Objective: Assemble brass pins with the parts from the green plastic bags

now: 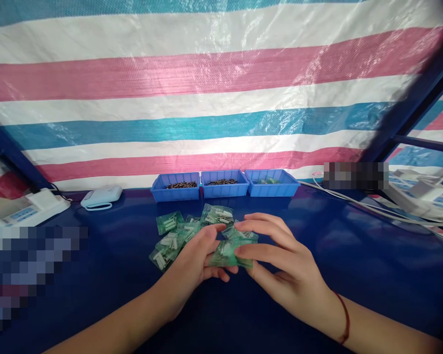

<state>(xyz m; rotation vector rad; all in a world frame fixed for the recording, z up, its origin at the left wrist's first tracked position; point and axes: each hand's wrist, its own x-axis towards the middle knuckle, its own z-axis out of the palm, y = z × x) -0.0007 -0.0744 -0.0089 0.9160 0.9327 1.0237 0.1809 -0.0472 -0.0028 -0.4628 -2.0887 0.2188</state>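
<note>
A small green see-through plastic bag is between my two hands, with pale pieces inside that I cannot make out clearly. My left hand cups it from below and the left side, thumb raised above it. With thumb and fingers, my right hand pinches the bag's right end. Just beyond the hands, several similar green bags lie in a loose pile on the dark blue table. White and metallic pieces show through their plastic. My left wrist and forearm hide part of the pile.
Three blue bins stand along the back: the left bin and middle bin hold small dark metal pieces, the right bin green bags. A light blue case and a power strip are left. Cables run at right.
</note>
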